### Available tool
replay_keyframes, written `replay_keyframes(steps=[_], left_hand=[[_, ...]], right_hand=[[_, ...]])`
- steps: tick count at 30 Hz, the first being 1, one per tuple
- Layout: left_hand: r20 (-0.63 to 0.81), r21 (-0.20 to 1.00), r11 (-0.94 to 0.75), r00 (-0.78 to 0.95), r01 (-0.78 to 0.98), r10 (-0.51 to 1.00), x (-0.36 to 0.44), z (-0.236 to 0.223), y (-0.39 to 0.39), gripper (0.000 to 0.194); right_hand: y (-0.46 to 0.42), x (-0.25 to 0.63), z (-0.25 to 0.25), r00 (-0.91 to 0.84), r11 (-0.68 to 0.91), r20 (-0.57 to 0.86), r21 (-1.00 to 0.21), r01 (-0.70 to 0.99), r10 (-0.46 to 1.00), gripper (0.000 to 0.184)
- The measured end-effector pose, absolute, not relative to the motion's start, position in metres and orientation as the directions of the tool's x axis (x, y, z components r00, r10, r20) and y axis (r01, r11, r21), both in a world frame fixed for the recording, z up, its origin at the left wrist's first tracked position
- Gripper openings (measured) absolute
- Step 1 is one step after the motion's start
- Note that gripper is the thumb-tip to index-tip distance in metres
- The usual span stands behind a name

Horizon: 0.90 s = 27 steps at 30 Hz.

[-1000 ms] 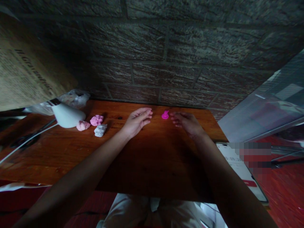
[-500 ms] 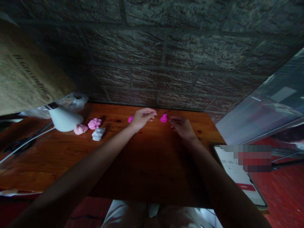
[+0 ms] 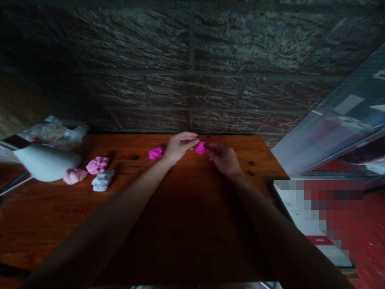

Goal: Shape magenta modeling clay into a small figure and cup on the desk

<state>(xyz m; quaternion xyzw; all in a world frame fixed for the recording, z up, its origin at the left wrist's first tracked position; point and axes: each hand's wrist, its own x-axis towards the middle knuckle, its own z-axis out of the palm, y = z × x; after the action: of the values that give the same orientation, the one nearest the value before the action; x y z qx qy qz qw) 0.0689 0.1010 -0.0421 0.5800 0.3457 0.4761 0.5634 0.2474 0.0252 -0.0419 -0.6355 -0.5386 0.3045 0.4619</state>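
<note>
A small bright magenta clay figure (image 3: 200,147), with a rounded base and a narrower top, stands upright on the wooden table between my hands. My left hand (image 3: 178,147) is just left of it, fingers stretched out and the thumb tip close to its side; whether they touch I cannot tell. On the right, my right hand (image 3: 225,159) has its fingers curled towards the thumb near the figure; anything at the fingertips is too dark to make out. Left of my left wrist lies a magenta clay lump (image 3: 155,153).
A pink clay lump (image 3: 97,165), a paler pink lump (image 3: 74,176) and a whitish lump (image 3: 102,181) lie at the left beside a white lamp base (image 3: 48,160). Crumpled clear plastic (image 3: 57,130) is behind. A phone (image 3: 303,212) rests at the right edge; a brick wall (image 3: 192,92) stands behind.
The view has turned, so the table's things shift left and the paper shade mostly leaves view. My left hand has moved nearer the figure, uncovering the magenta lump. My right hand stays close to the figure.
</note>
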Motion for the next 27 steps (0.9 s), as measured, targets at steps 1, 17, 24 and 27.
replay_keyframes(steps=[1, 17, 24, 27], left_hand=[[0.162, 0.983, -0.127, 0.31, -0.131, 0.937, 0.0691, -0.0419, 0.1011, 0.043], [0.151, 0.988, -0.127, 0.33, -0.093, 0.932, 0.0664, -0.0436, 0.1031, 0.046], [0.17, 0.985, -0.156, 0.337, -0.068, 0.926, 0.0666, -0.0434, 0.1035, 0.046], [0.177, 0.984, -0.168, 0.344, -0.058, 0.922, 0.0674, -0.0438, 0.1042, 0.045]], right_hand=[[0.0254, 0.2458, -0.0407, 0.227, 0.013, 0.115, -0.914, 0.406, 0.967, 0.019], [0.031, 0.2397, -0.0426, 0.178, 0.066, 0.204, -0.815, 0.576, 0.963, 0.019], [0.0304, 0.2386, -0.0401, 0.183, 0.062, 0.208, -0.804, 0.591, 0.961, 0.019], [0.0309, 0.2383, -0.0401, 0.173, 0.073, 0.218, -0.797, 0.599, 0.961, 0.019]])
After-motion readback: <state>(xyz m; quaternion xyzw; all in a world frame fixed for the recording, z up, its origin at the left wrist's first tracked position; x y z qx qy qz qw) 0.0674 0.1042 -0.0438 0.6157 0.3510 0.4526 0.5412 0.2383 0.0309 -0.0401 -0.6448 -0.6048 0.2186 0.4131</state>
